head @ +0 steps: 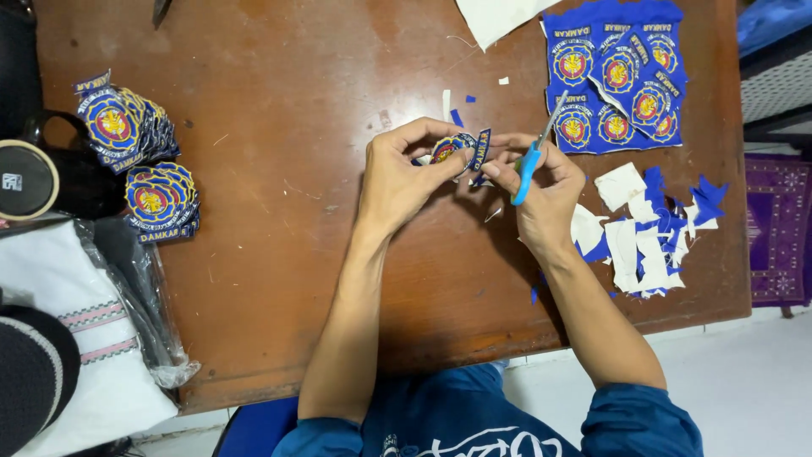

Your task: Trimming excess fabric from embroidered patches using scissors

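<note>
An embroidered patch (459, 151), blue with a gold and red emblem, is held just above the middle of the desk (279, 211), pinched at its left edge between the thumb and fingers (440, 134) of the left hand (397, 182), which are clenched on it. Touching its right edge is the right hand (545, 182), whose fingers grasp small scissors (533, 156) with light blue handles, the blades pointing up and away from the patch. Right of the hands lies a heap of white and blue offcuts (647, 233), and beyond it, near the far right corner, a blue fabric sheet (617, 80) bearing several uncut emblems. A white scrap (495, 17) lies at the far edge. On the left side sit two stacks of finished patches (139, 161), well apart from the hands, beside a black bag (51, 178) and folded white cloth in clear plastic (93, 338). The desk is worn brown wood; a pale floor (753, 381) shows below it, and a purple rug (778, 228) at right
</note>
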